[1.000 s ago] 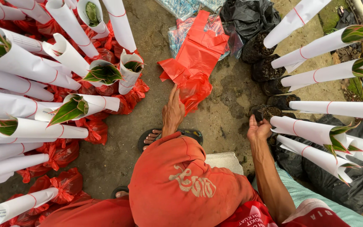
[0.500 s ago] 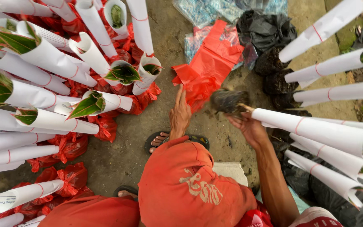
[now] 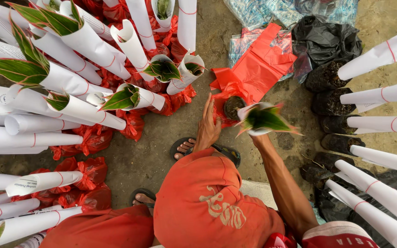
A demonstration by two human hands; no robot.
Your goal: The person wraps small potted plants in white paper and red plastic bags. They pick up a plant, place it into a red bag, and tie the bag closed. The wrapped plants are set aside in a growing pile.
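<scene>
- The right hand (image 3: 257, 136) is closed around the paper sleeve of a wrapped plant (image 3: 263, 118), a green and pink leaved seedling seen almost end on, so the fingers themselves are mostly hidden behind the paper
- The plant's dark soil bag (image 3: 233, 106) hangs just above the open red plastic bag (image 3: 226, 103) on the concrete floor (image 3: 152, 151)
- The left hand (image 3: 207, 128) lies flat with fingers spread and apart, pressing the near edge of the red bag; it seems to be holding the mouth open, though the view is too steep to be sure
- To do this well, keep the left hand pinning the bag so the mouth stays wide, and bring the soil end in straight rather than at a slant, so no soil spills
- Grip low on the sleeve; the paper crushes easily and the leaves poke out at the top
- Finished plants in red bags (image 3: 134, 124) stand close on the left, unbagged ones in black soil bags (image 3: 331, 121) on the right, with spare red bags (image 3: 263, 64) just beyond
- A sandalled foot (image 3: 187, 148) sits just beside the work
</scene>
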